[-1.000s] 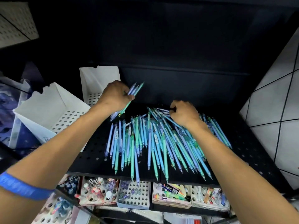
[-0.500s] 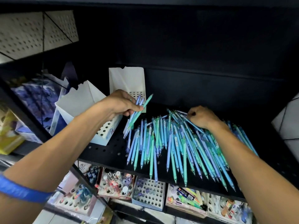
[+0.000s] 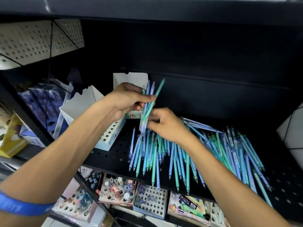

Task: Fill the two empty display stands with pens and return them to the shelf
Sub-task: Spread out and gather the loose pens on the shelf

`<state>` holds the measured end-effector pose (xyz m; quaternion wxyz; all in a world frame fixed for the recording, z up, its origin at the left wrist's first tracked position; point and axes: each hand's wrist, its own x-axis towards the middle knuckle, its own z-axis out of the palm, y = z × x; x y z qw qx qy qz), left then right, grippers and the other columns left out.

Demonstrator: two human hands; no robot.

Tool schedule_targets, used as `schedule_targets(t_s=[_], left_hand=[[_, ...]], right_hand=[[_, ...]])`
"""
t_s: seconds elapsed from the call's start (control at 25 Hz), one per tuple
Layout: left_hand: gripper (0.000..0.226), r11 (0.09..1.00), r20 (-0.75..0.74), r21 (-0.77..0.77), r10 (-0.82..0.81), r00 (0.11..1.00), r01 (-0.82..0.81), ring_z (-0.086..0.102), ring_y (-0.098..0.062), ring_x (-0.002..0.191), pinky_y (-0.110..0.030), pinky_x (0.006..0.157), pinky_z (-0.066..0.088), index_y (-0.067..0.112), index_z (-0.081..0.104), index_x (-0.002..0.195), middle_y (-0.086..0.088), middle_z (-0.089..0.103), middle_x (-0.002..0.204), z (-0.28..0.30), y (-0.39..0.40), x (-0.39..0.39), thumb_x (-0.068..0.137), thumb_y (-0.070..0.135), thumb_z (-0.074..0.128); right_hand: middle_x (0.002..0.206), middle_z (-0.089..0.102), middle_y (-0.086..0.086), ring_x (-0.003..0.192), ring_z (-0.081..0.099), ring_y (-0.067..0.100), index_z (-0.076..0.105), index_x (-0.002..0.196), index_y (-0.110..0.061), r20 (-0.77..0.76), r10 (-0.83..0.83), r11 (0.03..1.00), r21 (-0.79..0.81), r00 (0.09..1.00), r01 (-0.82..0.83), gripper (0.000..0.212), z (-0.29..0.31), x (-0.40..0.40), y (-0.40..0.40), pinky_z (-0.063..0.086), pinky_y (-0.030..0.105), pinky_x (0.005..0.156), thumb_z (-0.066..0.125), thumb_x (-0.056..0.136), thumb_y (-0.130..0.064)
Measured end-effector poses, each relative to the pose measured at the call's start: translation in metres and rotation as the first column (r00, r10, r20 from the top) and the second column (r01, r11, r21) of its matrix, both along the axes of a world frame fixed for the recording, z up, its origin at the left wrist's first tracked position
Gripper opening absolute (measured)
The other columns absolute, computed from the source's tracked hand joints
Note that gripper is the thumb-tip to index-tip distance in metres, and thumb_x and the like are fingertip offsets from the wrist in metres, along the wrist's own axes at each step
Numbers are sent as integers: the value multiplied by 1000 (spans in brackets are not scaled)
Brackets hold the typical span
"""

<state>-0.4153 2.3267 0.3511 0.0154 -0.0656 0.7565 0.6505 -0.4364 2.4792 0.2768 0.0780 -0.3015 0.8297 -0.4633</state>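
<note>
Up above the black perforated shelf [image 3: 111, 154], held a small bunch of pens [image 3: 150, 102] in the left hand [image 3: 129, 99], thumb and curled fingers pinching the barrels near their middle. Counted about four in that bunch, blue and green, tips pointing up and slightly right. Gripped the lower end of the same bunch with the right hand [image 3: 165, 123], fingertips closed around it, though exactly which fingers touched could not be told. Reached in with both forearms from below, left wrist bent toward the right, right hand just under the left, a blue band [image 3: 24, 208] round the left arm near the frame's lower edge. Left the loose pile of pens [image 3: 188, 158] lying flat on the shelf, spread rightward beneath the hands, too many to count. Saw two white display stands [image 3: 91, 115] at the shelf's left rear: one tilted by the left forearm with holes showing, the other [image 3: 131, 77] upright behind the hand.
</note>
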Motion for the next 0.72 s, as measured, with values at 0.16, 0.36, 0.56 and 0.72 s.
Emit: schedule_targets(t_s=[0.16,0.36,0.56,0.72], left_hand=[[44,970,-50,232,92,995,-78,48,-6,46,-13,38,38,-7,67,103,-13,69,82,-5,-11,0,65,9,82],[34,970,-30,121,217,976,-212,53,-10,56,-19,48,45,2,70,98,-8,71,84,-19,-35,3,70,15,84],[28,922,106,-325,256,961,-209,67,-26,93,-28,78,50,7,66,93,1,66,89,-121,-12,16,78,21,84],[34,829,-117,-493,237,964,-263,65,-27,91,-28,80,48,9,69,108,-1,65,93,-146,-1,21,86,34,75]], right_hand=[[88,73,-7,85,68,7,71,96,-19,84,-65,996,66,994,59,8,-7,6,17,50,27,83,73,88,-19],[74,72,4,65,68,23,63,120,-19,100,-339,925,219,935,312,34,-24,14,48,54,33,70,72,87,-23],[64,62,-3,53,58,12,56,123,-23,-143,-355,816,436,924,381,39,-35,29,32,45,27,53,70,89,-36],[83,71,-1,90,66,27,67,97,-25,-365,-372,764,402,854,505,14,-28,4,44,48,33,73,60,91,-36]])
